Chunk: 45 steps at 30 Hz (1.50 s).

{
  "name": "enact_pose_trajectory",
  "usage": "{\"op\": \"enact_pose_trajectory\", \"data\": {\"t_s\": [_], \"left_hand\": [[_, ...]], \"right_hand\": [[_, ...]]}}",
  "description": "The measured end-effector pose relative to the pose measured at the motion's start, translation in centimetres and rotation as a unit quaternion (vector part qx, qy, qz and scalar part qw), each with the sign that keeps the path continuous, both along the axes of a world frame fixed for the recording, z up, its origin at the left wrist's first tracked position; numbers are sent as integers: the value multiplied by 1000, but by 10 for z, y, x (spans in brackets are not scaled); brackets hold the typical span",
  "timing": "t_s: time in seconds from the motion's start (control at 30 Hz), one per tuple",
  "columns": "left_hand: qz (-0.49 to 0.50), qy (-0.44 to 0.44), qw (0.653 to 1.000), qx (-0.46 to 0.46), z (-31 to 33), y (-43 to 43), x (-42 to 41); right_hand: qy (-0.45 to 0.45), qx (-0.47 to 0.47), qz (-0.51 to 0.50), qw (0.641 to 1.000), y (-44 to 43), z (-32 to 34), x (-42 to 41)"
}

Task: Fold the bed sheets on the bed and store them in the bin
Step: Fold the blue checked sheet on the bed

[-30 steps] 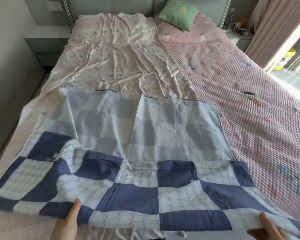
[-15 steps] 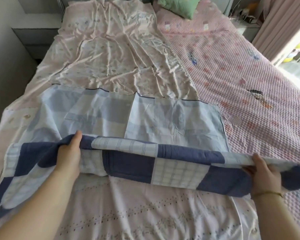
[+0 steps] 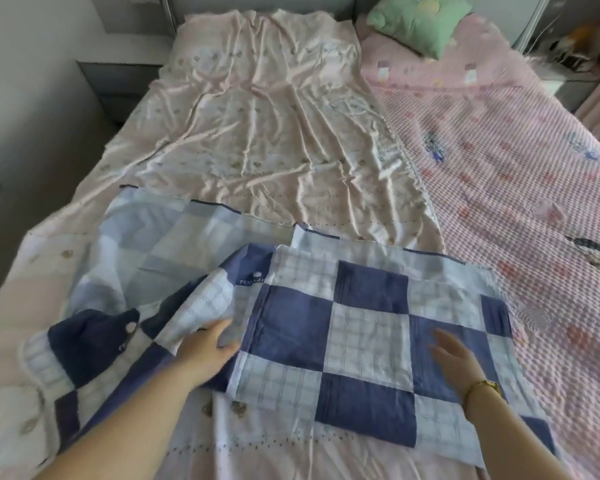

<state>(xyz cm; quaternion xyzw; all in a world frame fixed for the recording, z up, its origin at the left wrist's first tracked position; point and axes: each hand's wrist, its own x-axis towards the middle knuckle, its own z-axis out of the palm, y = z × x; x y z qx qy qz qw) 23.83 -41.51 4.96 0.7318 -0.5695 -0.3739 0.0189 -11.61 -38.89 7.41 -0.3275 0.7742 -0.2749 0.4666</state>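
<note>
The left hand (image 3: 205, 348) pinches the bunched left end of the checked sheet (image 3: 368, 327), which runs left to right. The right hand (image 3: 454, 351) is open over its flat right half.

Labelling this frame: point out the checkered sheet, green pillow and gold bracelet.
checkered sheet (image 3: 368, 341), head view, pale square of the folded layer.
green pillow (image 3: 418, 24), head view, its middle.
gold bracelet (image 3: 481, 388), head view, band on the wrist.

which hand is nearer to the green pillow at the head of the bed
Right. The right hand is over the checked sheet, almost straight down the bed from the pillow; the left hand holds the sheet's rumpled part, further to the left.
</note>
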Motion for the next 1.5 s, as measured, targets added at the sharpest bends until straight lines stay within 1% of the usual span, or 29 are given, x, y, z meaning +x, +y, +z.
{"op": "enact_pose_trajectory", "data": {"t_s": [0.07,0.17,0.2,0.27,0.33,0.4,0.43,0.5,0.53,0.6,0.67,0.73,0.8,0.87,0.97,1.07,1.1,1.17,1.2,1.27,1.37,1.4,1.43,1.5], "left_hand": [[19,-45,998,-35,-6,29,22],[17,-132,977,-163,-20,67,67],[23,-154,971,-182,-25,78,82],[76,-161,971,-162,-33,98,110],[114,-159,974,-114,-41,113,137],[155,-154,976,-12,-40,118,164],[157,-134,978,31,-39,114,180],[149,-82,985,30,-35,107,200],[128,-53,990,40,-33,103,207],[91,9,995,30,-24,96,226],[82,66,994,-9,-9,90,251],[85,143,983,-72,11,81,267],[83,217,966,-110,30,69,277],[67,259,956,-122,45,59,281],[46,306,944,-118,51,49,289],[21,331,937,-113,49,44,296],[24,331,936,-120,48,43,298],[63,343,927,-135,46,39,302],[76,347,926,-127,43,36,304],[57,343,930,-117,39,31,306],[38,362,925,-110,33,26,308],[37,357,925,-120,30,25,310],[31,332,933,-133,24,24,316],[9,243,962,-127,9,24,331]], "right_hand": [[-4,15,15,1000,9,-12,23],[-17,20,36,999,19,-16,70],[-17,16,44,999,21,-16,87],[-22,4,66,998,26,-14,127],[-19,-2,98,995,33,-16,175],[-29,14,114,993,39,-18,231],[-48,27,116,992,41,-20,264],[-74,64,136,986,45,-21,321],[-71,86,160,981,46,-20,348],[-90,133,194,968,48,-16,400],[-129,178,200,955,46,-5,447],[-181,202,180,946,44,8,478],[-215,188,163,944,38,19,498],[-207,153,156,954,28,25,508],[-218,92,105,966,8,30,516],[-207,75,76,973,-5,24,519],[-216,76,79,970,-7,23,520],[-259,84,102,957,-9,20,523],[-267,96,120,951,-10,19,526],[-240,106,137,955,-14,18,532],[-148,85,68,983,-28,11,534],[-131,75,34,988,-34,11,530],[-133,61,-2,989,-40,13,525],[-159,26,-64,985,-50,19,510]]}}
